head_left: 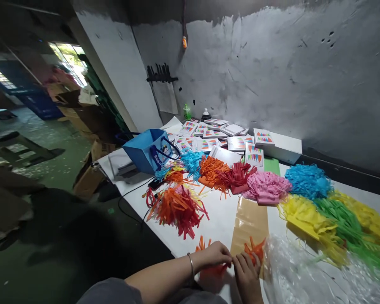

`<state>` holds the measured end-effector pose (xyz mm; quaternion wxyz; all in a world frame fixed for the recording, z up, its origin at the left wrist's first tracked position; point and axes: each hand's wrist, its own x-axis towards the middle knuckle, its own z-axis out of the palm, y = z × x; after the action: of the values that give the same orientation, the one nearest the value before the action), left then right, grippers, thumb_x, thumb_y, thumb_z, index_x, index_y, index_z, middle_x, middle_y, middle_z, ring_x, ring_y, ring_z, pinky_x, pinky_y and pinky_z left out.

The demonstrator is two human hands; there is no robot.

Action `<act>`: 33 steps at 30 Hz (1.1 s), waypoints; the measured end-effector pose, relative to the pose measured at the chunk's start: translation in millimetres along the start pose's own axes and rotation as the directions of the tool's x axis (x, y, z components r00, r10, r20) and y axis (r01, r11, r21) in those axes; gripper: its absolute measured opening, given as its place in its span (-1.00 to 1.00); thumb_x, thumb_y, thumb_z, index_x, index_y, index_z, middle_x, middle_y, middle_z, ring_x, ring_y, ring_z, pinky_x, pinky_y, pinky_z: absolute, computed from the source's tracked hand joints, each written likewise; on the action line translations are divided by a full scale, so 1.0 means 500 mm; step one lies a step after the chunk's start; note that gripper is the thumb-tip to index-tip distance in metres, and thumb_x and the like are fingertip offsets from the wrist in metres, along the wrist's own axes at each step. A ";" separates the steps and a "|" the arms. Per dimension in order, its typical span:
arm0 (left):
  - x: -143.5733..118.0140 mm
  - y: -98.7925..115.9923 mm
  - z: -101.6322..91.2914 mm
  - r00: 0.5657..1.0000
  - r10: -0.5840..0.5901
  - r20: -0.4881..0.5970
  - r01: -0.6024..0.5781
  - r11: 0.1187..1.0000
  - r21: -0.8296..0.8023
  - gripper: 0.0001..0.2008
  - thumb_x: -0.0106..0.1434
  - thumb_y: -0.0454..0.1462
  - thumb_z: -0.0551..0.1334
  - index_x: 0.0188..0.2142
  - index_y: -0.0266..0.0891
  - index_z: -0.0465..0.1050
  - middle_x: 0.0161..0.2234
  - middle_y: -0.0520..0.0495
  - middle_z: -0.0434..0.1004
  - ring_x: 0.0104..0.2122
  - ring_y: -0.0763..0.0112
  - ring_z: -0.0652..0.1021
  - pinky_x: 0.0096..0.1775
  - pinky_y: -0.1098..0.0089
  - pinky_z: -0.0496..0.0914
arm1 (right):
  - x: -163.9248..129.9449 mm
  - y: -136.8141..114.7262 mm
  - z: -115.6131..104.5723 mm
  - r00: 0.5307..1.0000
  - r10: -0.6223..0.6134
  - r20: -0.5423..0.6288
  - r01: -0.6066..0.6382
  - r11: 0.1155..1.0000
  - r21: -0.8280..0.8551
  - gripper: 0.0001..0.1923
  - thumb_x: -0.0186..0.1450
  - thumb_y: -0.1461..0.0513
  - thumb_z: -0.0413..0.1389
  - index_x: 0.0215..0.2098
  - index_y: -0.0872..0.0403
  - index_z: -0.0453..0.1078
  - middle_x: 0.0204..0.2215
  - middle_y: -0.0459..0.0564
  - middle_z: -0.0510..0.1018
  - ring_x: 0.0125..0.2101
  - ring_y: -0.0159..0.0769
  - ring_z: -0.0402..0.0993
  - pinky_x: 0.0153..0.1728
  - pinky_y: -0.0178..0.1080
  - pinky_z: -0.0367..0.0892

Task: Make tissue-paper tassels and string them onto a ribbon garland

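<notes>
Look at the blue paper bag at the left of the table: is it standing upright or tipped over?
Tipped. The blue paper bag leans on its side on the white table, and its dark handle hangs across the printed face.

No legible text

White characters are printed down the blue bag (145,153), but they are too small to be read; only coloured triangles are shown on the boxes (255,155).
</notes>
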<state>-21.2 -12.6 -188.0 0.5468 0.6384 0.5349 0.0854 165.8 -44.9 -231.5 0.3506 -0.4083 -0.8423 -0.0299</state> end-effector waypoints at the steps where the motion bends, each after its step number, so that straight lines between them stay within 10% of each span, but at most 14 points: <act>1: -0.005 0.002 -0.005 0.999 -0.011 0.037 0.015 0.996 -0.085 -0.67 0.23 -0.07 0.19 -0.31 -0.27 0.59 -0.43 -0.03 0.57 -0.48 0.44 0.48 -0.41 0.44 0.32 | 0.002 0.006 -0.010 1.000 -0.031 -0.002 0.031 0.999 0.009 -0.69 0.35 0.34 -0.06 -0.12 -0.07 0.46 -0.27 -0.07 0.63 -0.19 -0.15 0.52 0.11 0.03 0.03; 8: -0.030 0.047 -0.017 0.979 -0.059 0.195 0.172 0.751 -0.638 -0.49 -0.37 0.06 0.49 -0.51 -0.26 0.52 -0.56 0.03 0.47 -0.58 0.49 0.39 -0.52 0.46 0.22 | 0.023 0.018 -0.049 0.995 0.076 -0.065 -0.059 0.970 0.236 -0.78 0.36 0.19 0.00 -0.18 -0.14 0.49 -0.37 -0.06 0.64 -0.37 -0.20 0.57 -0.22 -0.13 0.34; 13: -0.042 0.098 0.024 0.985 -0.135 -0.106 -0.011 0.567 -0.824 -0.56 -0.28 -0.01 0.49 -0.53 -0.31 0.52 -0.65 0.10 0.38 -0.65 0.58 0.28 -0.54 0.46 0.10 | 0.033 -0.019 -0.061 0.925 0.378 -0.033 -0.339 0.861 0.379 -0.73 0.36 0.06 0.02 -0.10 -0.11 0.50 -0.25 -0.01 0.64 -0.26 -0.12 0.59 -0.26 -0.14 0.45; 25: -0.078 0.178 0.001 0.926 0.185 -0.330 -0.291 0.905 -0.311 -0.82 0.06 -0.19 0.36 -0.41 -0.26 0.49 -0.44 0.00 0.51 -0.41 0.40 0.44 -0.32 0.43 0.31 | 0.052 -0.068 -0.146 0.902 0.430 -0.038 -0.390 0.849 0.357 -0.62 0.35 0.23 0.04 0.13 -0.03 0.34 -0.12 0.04 0.61 -0.16 -0.20 0.56 -0.15 -0.20 0.47; 33: -0.040 0.230 0.041 0.917 0.398 0.023 -0.398 0.916 0.050 -0.74 0.33 -0.10 0.09 -0.38 -0.22 0.33 -0.40 -0.01 0.41 -0.40 0.41 0.37 -0.35 0.44 0.29 | 0.033 -0.062 -0.262 0.660 0.689 0.299 -0.707 0.436 0.558 -0.72 0.38 0.15 -0.01 -0.37 0.05 0.47 -0.43 -0.05 0.54 -0.36 -0.28 0.49 -0.33 -0.32 0.35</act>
<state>52.8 -20.9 -95.7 0.5040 0.7488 0.3927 0.1763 211.0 -98.3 -115.5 0.4352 -0.5756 -0.5600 0.4071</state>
